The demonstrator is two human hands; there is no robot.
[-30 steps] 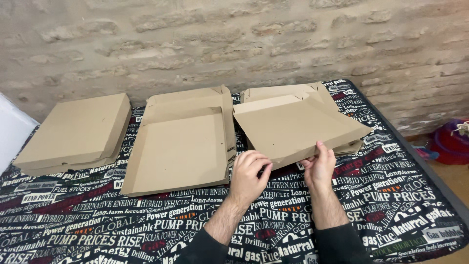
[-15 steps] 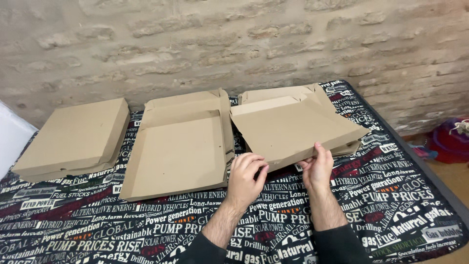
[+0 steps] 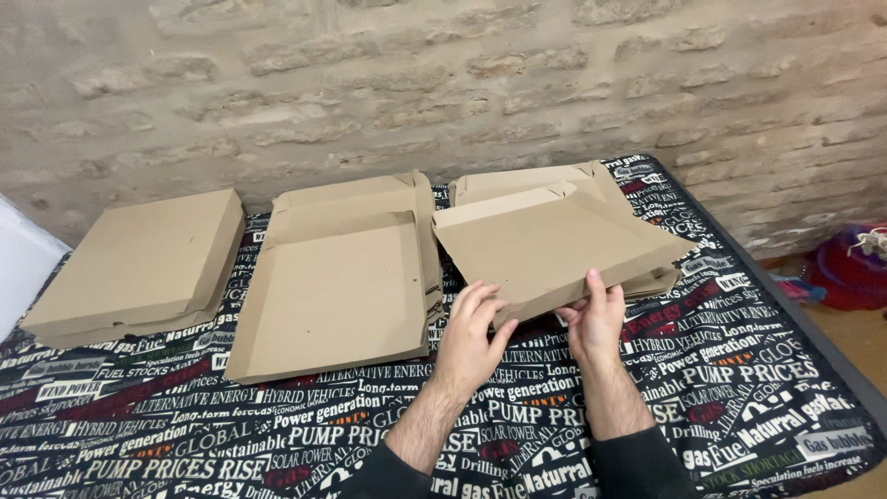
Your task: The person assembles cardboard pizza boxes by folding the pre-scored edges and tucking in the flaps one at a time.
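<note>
Both hands, left hand [image 3: 471, 333] & right hand [image 3: 596, 319], grip closed on near edge of tilted cardboard box lid [image 3: 554, 245], right of open box tray [image 3: 337, 291]; printed counter cloth [image 3: 277, 434] w/ room in front.

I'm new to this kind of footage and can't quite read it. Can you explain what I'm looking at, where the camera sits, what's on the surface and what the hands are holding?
There is no machine here: a person works with two bare hands, and the single camera is worn on their head, looking down. That is why you see forearms in dark sleeves reaching up from the bottom edge.

The surface is a table covered with a black cloth printed all over with words, set against a brick wall.

Three flat brown cardboard boxes lie on it. At the left is a closed box. In the middle is an open box, its inside facing up. At the right is a third box, its lid raised at an angle.

The left hand and the right hand both grip the near edge of that lid.
</note>
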